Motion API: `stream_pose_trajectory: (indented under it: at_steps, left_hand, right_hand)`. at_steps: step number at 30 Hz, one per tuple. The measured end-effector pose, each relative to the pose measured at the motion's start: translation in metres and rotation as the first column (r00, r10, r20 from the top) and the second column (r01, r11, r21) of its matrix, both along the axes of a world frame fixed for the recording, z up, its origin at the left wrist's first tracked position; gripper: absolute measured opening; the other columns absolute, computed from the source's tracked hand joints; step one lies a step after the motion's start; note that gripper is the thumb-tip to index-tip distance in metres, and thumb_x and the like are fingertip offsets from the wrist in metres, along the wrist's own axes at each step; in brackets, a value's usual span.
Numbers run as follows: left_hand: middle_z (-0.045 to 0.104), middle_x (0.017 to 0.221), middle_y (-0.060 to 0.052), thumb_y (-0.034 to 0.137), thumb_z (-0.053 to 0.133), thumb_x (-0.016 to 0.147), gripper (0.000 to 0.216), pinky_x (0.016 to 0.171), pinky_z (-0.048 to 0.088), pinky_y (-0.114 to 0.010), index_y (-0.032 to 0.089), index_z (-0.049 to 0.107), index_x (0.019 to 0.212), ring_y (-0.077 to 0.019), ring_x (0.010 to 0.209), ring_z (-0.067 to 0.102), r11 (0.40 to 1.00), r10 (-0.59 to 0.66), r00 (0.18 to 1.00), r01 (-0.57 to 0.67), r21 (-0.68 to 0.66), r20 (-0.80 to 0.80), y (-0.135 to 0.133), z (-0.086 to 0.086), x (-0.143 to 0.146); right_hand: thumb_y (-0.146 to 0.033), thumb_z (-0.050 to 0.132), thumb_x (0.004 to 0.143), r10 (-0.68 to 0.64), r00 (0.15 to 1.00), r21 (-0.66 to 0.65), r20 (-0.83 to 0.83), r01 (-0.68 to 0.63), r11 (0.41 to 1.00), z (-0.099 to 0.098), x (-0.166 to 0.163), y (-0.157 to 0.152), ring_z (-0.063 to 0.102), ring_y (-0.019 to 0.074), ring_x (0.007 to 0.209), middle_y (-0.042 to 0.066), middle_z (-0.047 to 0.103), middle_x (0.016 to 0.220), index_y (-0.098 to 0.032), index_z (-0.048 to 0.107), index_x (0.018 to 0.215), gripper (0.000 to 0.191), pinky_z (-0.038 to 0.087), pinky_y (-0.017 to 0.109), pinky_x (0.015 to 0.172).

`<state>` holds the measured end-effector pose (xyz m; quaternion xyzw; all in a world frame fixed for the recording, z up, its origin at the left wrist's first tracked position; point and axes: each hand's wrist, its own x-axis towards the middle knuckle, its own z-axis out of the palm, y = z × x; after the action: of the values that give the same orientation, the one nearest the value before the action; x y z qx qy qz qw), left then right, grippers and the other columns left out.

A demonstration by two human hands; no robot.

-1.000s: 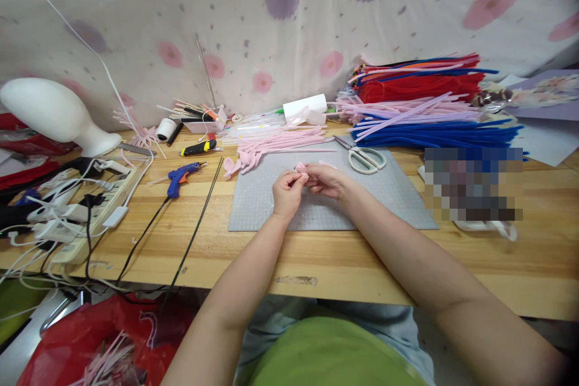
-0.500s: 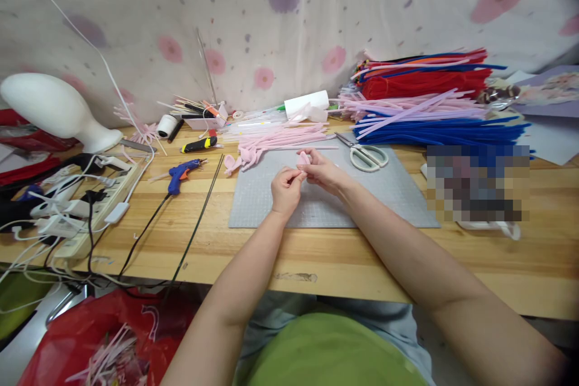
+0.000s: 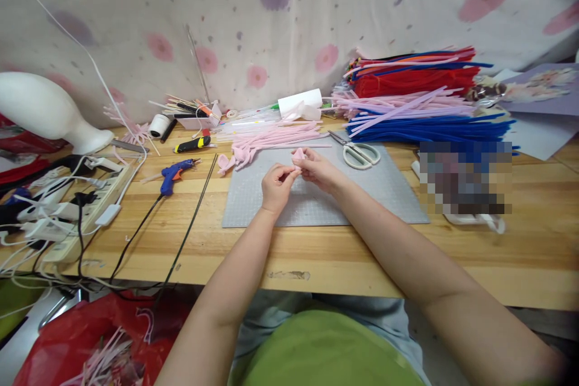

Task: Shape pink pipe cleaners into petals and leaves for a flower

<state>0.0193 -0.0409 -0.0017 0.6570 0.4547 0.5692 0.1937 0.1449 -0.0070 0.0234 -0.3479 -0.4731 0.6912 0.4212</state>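
Over the grey cutting mat (image 3: pixel 375 202), a small folded piece of pink pipe cleaner (image 3: pixel 298 157) sits between my two hands. My right hand (image 3: pixel 322 175) grips it, with its looped part showing above the fingers. Thumb and forefinger of my left hand (image 3: pixel 277 189) pinch at its lower end, where the fingers hide what they hold. Just behind the hands lie twisted pink pipe-cleaner shapes (image 3: pixel 243 157) and a bunch of straight pink pipe cleaners (image 3: pixel 294 134). To the right, scissors with pale handles (image 3: pixel 360 157) rest on the mat.
Left of the mat are a thin dark green rod (image 3: pixel 192 220), a blue glue gun (image 3: pixel 170 178) and a yellow-black cutter (image 3: pixel 192 144). A crowded power strip (image 3: pixel 85 217) lies farther left. Blue pipe cleaners (image 3: pixel 429 128) are stacked back right. A red bag (image 3: pixel 58 338) hangs below the table edge.
The view has shifted slightly, so everything appears a little farther left. Both hands stay together at the pink piece, and its loop is turned a little differently.
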Motion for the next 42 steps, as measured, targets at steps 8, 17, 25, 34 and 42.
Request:
stream_pose_trajectory:
  at_steps: [8,17,25,34,42]
  left_hand:
    - [0.055,0.064,0.000,0.028,0.060,0.074,0.012,0.060,0.040,-0.023,0.017,0.063,0.069,-0.0096,0.062,0.050,0.998,0.008,0.999,-0.006,0.055,-0.034,-0.002,0.002,0.001]
    - [0.055,0.064,0.000,0.030,0.057,0.076,0.015,0.062,0.041,-0.024,0.018,0.063,0.069,-0.0101,0.063,0.050,0.997,0.024,0.995,-0.016,0.081,-0.095,-0.002,-0.001,-0.002]
    - [0.054,0.065,0.000,0.033,0.060,0.073,0.017,0.061,0.040,-0.023,0.017,0.063,0.070,-0.0091,0.062,0.048,0.996,-0.047,0.997,0.051,-0.072,0.058,0.003,-0.005,0.000]
    - [0.056,0.062,0.000,0.045,0.062,0.063,0.032,0.048,0.036,-0.021,0.014,0.064,0.069,-0.0067,0.051,0.042,0.844,-0.169,0.952,0.274,-0.462,0.256,0.005,-0.004,-0.002]
    - [0.039,0.045,0.005,0.044,0.063,0.059,0.031,0.043,0.033,-0.021,0.014,0.057,0.053,-0.0049,0.042,0.033,0.742,-0.075,0.939,0.277,-0.611,0.335,0.010,0.004,-0.002]
  right_hand:
    - [-0.034,0.069,0.059,0.000,1.000,0.041,0.025,-0.001,0.999,0.002,0.002,-0.003,0.026,0.0027,0.041,-0.010,0.043,0.054,-0.022,0.043,0.093,0.045,0.013,0.018,0.041]
    - [-0.032,0.066,0.059,-0.048,0.994,0.013,0.094,0.047,0.999,0.005,-0.001,-0.009,0.026,0.0036,0.041,-0.011,0.040,0.051,-0.022,0.042,0.099,0.048,0.014,0.018,0.040]
    - [-0.036,0.065,0.060,-0.106,0.985,0.061,0.139,0.098,0.993,0.004,0.000,-0.006,0.028,0.0044,0.041,-0.010,0.041,0.052,-0.022,0.042,0.099,0.048,0.016,0.019,0.040]
    - [-0.047,0.061,0.064,-0.118,0.962,0.254,0.248,0.053,0.966,-0.012,0.006,-0.001,0.035,0.0054,0.046,-0.007,0.042,0.057,-0.018,0.051,0.080,0.034,0.023,0.020,0.043]
    - [-0.054,0.050,0.072,-0.085,0.911,0.324,0.403,-0.055,0.945,-0.011,0.009,0.001,0.037,0.0067,0.046,-0.002,0.052,0.055,-0.016,0.055,0.069,0.038,0.027,0.021,0.045]
